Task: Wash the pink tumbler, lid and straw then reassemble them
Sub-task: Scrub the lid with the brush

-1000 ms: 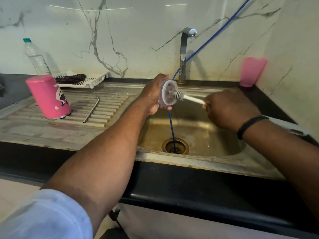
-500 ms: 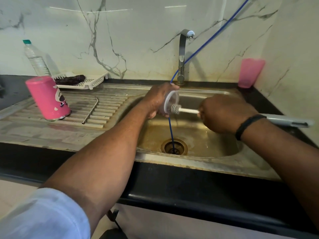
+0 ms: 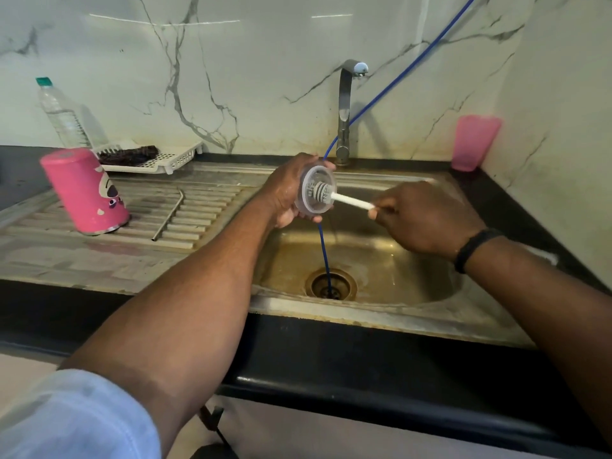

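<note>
Now left hand [image 3: 284,190] gripping lid [image 3: 316,188] higher, right hand [image 3: 427,220] holding brush [image 3: 344,198] drawn back.

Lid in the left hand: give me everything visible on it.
The round translucent plastic lid is held on edge over the steel sink, its inner face towards the right hand. The left hand grips its rim from behind. The grey bristle head of a white-handled brush, held by the right hand, presses into its recessed centre.
</note>
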